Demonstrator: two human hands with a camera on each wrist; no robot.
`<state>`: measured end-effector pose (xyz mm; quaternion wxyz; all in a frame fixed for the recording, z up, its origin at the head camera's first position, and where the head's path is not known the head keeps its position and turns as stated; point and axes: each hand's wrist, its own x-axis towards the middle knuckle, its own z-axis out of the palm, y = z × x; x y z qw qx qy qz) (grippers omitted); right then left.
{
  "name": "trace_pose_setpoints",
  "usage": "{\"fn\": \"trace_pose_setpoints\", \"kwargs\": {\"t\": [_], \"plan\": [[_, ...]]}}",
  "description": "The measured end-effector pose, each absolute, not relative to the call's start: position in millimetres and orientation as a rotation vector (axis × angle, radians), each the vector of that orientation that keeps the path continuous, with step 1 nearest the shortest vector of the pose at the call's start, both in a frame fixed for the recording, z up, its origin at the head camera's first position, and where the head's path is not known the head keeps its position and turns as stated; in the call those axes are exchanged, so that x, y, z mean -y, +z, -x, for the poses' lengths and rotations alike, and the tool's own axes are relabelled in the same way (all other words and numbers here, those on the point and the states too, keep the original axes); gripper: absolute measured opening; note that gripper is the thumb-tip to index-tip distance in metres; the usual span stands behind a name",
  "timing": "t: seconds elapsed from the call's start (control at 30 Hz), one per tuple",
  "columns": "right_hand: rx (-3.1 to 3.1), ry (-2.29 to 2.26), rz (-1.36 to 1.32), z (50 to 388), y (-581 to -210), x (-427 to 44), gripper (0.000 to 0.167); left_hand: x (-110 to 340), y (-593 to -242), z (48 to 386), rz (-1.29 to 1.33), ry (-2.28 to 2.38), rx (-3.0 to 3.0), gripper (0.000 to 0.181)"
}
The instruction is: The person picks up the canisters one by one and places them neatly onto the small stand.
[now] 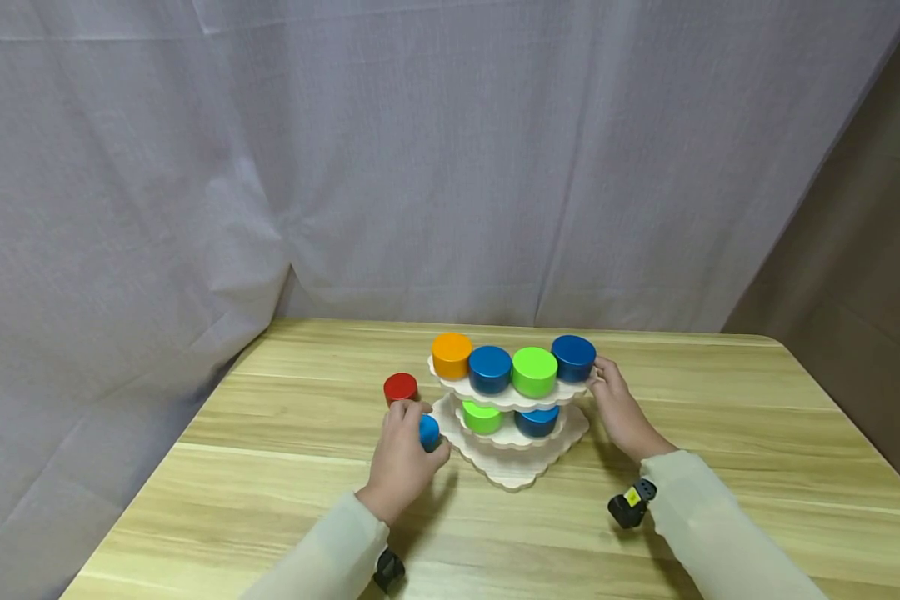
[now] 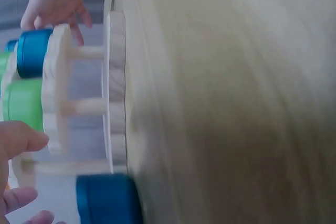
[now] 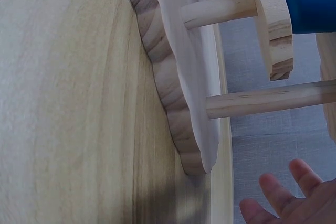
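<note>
A three-level pale wooden stand (image 1: 513, 479) with scalloped edges stands on the table. On its top level is a row of round tins: orange (image 1: 452, 358), blue, green (image 1: 535, 372) and dark blue (image 1: 573, 360). The middle level bears a green tin (image 1: 483, 418) and a blue one (image 1: 537, 422). My left hand (image 1: 403, 454) is over a blue tin (image 2: 109, 199) on the table at the stand's left; the left wrist view shows its fingers spread, apart from that tin. My right hand (image 1: 622, 410) holds the top level's right edge, its other fingers (image 3: 277, 192) hanging loose below.
A red tin (image 1: 401, 387) stands on the table just beyond my left hand. The wooden table (image 1: 270, 450) reaches back to a grey curtain (image 1: 435, 167). Thin wooden posts (image 3: 268, 99) separate the stand's levels.
</note>
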<state>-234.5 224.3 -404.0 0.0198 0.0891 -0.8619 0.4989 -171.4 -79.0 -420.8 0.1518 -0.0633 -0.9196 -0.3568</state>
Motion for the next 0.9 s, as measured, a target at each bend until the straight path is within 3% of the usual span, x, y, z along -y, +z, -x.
{"fn": "trace_pose_setpoints", "kwargs": {"t": [0.47, 0.9], "plan": [[2.671, 1.547, -0.295, 235, -404, -225, 0.052, 97, -435, 187, 0.026, -1.286, 2.692, 0.07], [2.678, 1.545, -0.277, 235, -405, -224, 0.053, 108, -445, 194, -0.015, -1.505, 2.686, 0.077]]}}
